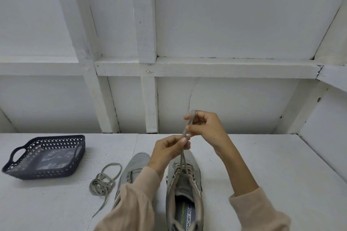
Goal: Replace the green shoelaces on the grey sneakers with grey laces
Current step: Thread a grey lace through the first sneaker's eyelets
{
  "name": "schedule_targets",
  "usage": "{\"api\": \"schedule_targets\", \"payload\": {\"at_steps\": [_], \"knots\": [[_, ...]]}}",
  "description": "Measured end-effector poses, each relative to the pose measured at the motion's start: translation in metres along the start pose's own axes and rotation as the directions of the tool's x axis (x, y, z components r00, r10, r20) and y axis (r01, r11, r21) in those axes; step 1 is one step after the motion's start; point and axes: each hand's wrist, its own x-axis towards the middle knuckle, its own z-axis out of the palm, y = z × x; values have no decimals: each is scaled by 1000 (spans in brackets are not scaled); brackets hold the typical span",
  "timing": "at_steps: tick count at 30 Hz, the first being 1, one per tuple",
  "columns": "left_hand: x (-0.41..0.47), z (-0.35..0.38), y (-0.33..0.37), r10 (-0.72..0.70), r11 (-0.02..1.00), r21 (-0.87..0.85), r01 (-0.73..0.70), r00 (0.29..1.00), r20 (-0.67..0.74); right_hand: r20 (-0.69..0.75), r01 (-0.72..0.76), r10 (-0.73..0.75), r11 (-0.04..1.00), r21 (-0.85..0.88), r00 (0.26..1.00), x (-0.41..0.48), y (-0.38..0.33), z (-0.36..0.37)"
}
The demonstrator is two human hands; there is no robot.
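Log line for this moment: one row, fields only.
left hand: pinches lace | right hand: holds lace loop, raised | lace: rises from laced sneaker | loose lace: beside other sneaker

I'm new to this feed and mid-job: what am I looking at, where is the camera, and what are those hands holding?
There is no machine here; a person works with bare hands. The single picture comes from a camera worn on their head, looking forward and down. On the white table stand a left sneaker and a right sneaker, both grey. A loose lace lies coiled beside them, and a dark basket holding clear plastic sits further left. The left hand and right hand both pinch a threaded lace rising from the right sneaker's eyelets.
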Motion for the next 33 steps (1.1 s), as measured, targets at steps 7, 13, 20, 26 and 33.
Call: {"api": "schedule_targets", "payload": {"at_steps": [7, 13, 20, 26, 33], "knots": [[-2, -4, 7, -47, 981, -193, 33, 996, -70, -101, -21, 29, 997, 78, 994, 2, 4, -16], [5, -12, 46, 43, 923, -379, -69, 996, -77, -103, 18, 22, 930, 368, 994, 2, -9, -32], [6, -2, 58, 133, 989, -61, -134, 991, -17, -21, 25, -15, 836, 548, 1000, 1, -32, -23], [2, 24, 43, 173, 969, 172, -180, 983, 57, 34, -2, -22, 815, 579, 999, 1, -38, -15], [3, 7, 23, 79, 955, 285, -87, 996, 40, -228, 179, -47, 774, 607, 973, 8, -39, -44]]}}
